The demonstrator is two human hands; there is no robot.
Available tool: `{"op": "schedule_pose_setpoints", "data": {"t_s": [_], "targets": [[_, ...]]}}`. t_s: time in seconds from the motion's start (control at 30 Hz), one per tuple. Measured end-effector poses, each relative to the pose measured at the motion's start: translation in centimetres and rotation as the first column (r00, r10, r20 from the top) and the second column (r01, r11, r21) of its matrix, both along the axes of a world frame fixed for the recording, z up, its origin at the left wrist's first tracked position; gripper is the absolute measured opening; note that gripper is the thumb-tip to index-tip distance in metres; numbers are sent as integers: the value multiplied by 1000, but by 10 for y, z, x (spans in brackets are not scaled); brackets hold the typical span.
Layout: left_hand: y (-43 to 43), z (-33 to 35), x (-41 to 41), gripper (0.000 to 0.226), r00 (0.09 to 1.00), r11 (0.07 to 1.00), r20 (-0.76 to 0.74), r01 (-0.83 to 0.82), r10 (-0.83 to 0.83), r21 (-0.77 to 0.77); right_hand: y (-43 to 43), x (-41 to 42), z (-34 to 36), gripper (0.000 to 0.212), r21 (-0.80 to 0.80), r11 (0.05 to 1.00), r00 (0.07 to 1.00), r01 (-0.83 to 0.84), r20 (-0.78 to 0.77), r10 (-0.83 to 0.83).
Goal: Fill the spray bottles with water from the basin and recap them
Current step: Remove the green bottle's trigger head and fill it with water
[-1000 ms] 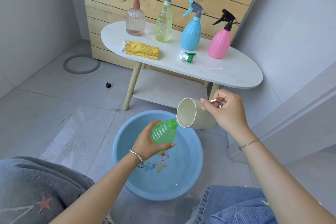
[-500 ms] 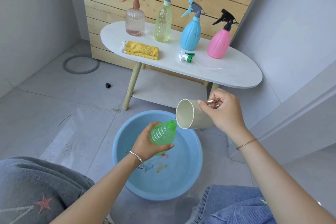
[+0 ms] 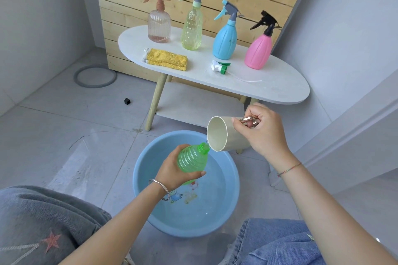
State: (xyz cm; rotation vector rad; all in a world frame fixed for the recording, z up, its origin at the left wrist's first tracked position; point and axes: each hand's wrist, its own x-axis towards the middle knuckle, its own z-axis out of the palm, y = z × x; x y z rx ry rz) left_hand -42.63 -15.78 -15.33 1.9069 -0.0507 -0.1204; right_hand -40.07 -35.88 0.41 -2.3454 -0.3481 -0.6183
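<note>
My left hand grips an uncapped green bottle, tilted over the blue basin of water. My right hand holds a cream cup by its metal handle, tipped on its side so its rim touches the bottle's mouth. The green and white spray cap lies loose on the white oval table. Behind it stand capped bottles: clear pink, yellow-green, blue and pink.
A folded yellow cloth lies on the table's left part. On the floor are a grey ring and a small black cube. Wooden slats back the table, and a wall step runs on the right. My knees frame the basin.
The cup has tipped a little further toward the bottle mouth. Both hands stay nearly where they were.
</note>
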Motion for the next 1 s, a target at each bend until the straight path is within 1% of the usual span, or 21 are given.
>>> {"op": "schedule_pose_setpoints", "data": {"t_s": [0.53,0.83,1.0], "targets": [[0,-5,-2,70,1000,1000,-3,-8,8,11,8,-2,-2,42,-116,989,991,-95,84,105],[0,-6,-1,72,1000,1000,-10,-18,18,16,13,-4,-1,37,-197,970,978,-143,120,169],[-1,-7,-1,74,1000,1000,-12,-18,18,8,13,-3,-3,41,-245,958,973,-148,139,186]]}}
